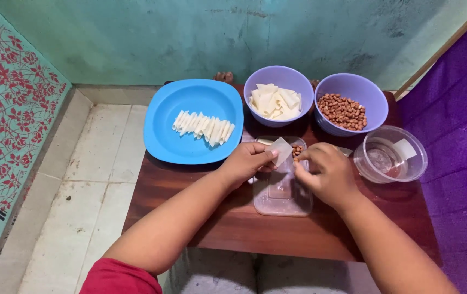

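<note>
A blue plate of folded wrappers lies far left. A pale wrapper is pinched by the left hand; peanuts are pinched by the right hand, above a clear tray. Two purple bowls stand beyond, on a brown surface against a teal wall.

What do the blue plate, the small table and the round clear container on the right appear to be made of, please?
Blue plate: likely plastic, with an even colour and a soft sheen. Small table: wood or wood-look laminate, reddish-brown, glossy, with faint grain streaks. Round clear container: transparent plastic by its thin see-through wall, though glass cannot be ruled out.
</note>
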